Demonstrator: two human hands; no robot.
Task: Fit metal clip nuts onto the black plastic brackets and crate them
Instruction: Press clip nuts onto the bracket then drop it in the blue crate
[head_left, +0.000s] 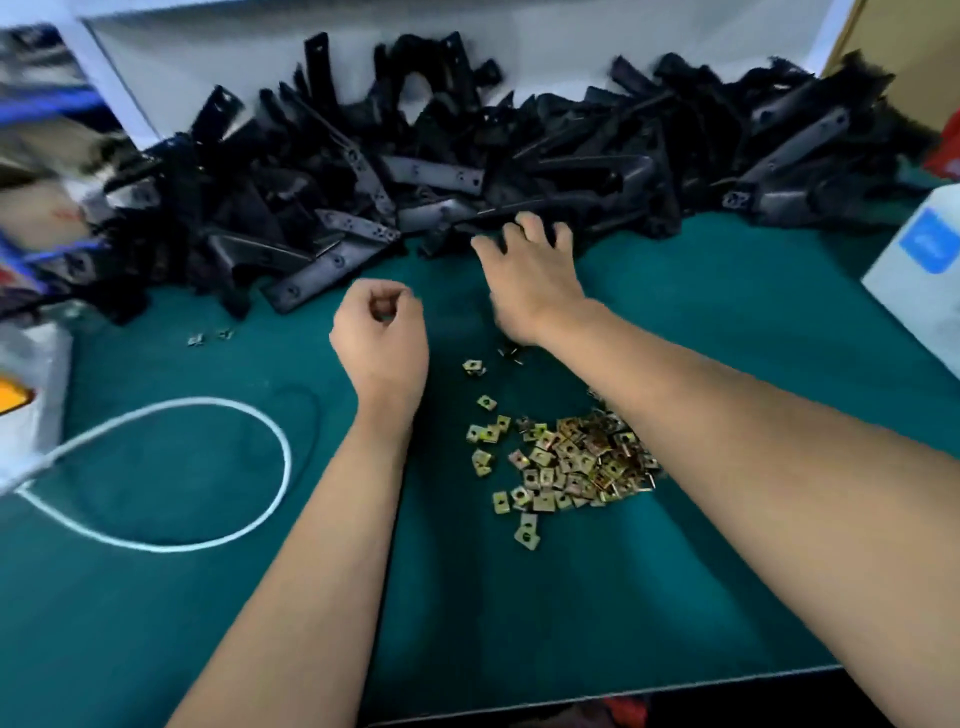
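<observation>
Two bare forearms reach in from the near edge over a green work mat (675, 597), seen from a camera worn on the head. The mat covers almost the whole table and is the largest thing in view.

Along its far side, against a white back panel (545, 47), lies a long heap of black plastic brackets (363, 171), piled loosely from the left edge nearly to the right.

The right hand (530, 270) is stretched to the front of that heap. Its fingers are spread and bent down, the fingertips (527, 221) on or just over the edge of a bracket at the front of the pile; blur hides whether they actually grip it.

The left hand (382, 338) hangs above bare mat, short of the brackets and apart from them. Its fingers are curled in toward the thumb in a loose fist. Whether a small part is pinched inside cannot be told.

A white cord (283, 452) loops across the left part of the mat. At the right edge stands a white box with a blue label (930, 275).

A loose pile of brass-coloured metal clip nuts (576, 462) lies on the mat beneath the right forearm, with several strays scattered toward the left hand. Two more small clips (210, 336) lie alone on the mat near the left end of the bracket heap.
</observation>
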